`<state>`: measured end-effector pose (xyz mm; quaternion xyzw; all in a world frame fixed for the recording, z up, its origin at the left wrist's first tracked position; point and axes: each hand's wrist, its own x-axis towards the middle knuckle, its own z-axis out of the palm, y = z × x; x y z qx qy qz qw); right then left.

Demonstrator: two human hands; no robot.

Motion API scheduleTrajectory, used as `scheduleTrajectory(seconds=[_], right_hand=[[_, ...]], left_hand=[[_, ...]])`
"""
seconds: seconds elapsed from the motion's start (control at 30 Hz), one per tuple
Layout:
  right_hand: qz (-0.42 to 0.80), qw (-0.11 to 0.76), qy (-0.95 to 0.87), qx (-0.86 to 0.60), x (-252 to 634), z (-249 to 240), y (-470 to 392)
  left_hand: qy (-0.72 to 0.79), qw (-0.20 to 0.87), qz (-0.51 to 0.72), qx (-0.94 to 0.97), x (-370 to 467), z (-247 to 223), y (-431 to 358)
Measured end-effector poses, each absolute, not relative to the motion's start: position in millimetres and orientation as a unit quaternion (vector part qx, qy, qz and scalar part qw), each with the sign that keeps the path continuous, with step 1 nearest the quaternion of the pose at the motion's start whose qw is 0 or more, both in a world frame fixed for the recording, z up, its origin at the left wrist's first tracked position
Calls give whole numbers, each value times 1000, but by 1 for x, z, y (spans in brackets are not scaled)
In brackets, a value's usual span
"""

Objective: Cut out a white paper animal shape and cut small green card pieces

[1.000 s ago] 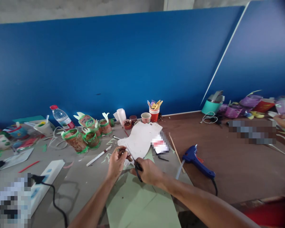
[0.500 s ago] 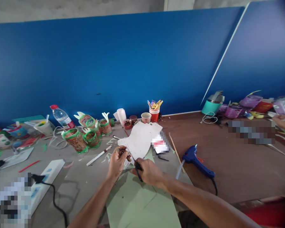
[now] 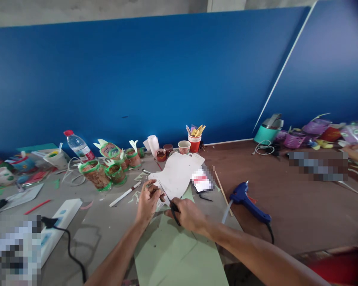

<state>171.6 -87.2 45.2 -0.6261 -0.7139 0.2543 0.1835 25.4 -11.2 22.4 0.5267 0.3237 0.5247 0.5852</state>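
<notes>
My right hand [image 3: 185,214] is closed round the black handles of a pair of scissors [image 3: 175,213], whose blades point up and left toward my left hand. Just left of the blades, my left hand [image 3: 149,198] has its fingers curled in a pinch; what they hold is too small to make out. Behind both hands lies a white cut-out sheet [image 3: 177,171] with curved edges. A pale green sheet [image 3: 179,254] is spread beneath my wrists. Small paper scraps [image 3: 135,196] lie left of my left hand.
A blue glue gun [image 3: 249,202] and a wooden stick [image 3: 223,190] lie to the right. Green-trimmed jars [image 3: 95,176], a bottle [image 3: 79,147] and a power strip [image 3: 61,222] are on the left. Another person's hand [image 3: 356,153] shows at the far right.
The whole view has shifted very slightly. My hands and the scissors keep nearly the same pose. The other person's hand at the far right has moved a little.
</notes>
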Motion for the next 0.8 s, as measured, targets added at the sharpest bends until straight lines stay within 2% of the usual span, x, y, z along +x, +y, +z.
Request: scheduleTrajectory(seconds=[0.8], right_hand=[[249, 161, -722, -625, 174, 47, -87]], left_hand=[[338, 577, 511, 540, 18, 18, -5]])
